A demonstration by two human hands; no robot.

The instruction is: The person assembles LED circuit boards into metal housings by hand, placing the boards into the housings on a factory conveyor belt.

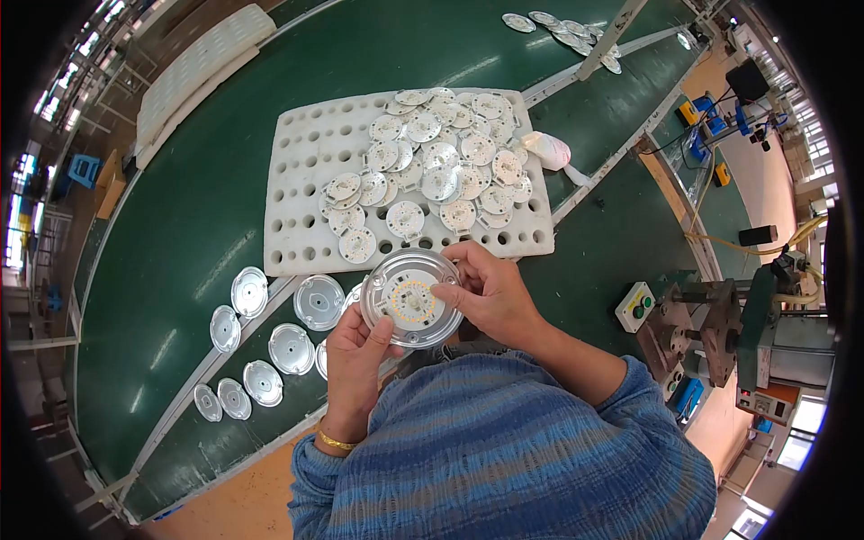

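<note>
A round shiny metal dish (437,334) is held up in front of my body, with a white LED board (402,286) lying in its middle; a ring of small yellow LEDs shows on the board. My left hand (354,364) grips the dish's lower left edge, thumb on top. From the right, my right hand (493,292) holds the rim, its thumb reaching in to the board's edge. Just beyond is a heap of loose white LED boards (441,184) on a white foam tray (297,211) full of round holes. Fingers under the dish are hidden.
Several metal dishes (292,349) lie on the green table (207,193) to the left. More discs (567,34) are at the far right. A white-pink bag (547,151) touches the tray. Right of me stand a button box (635,307) and a machine (711,328).
</note>
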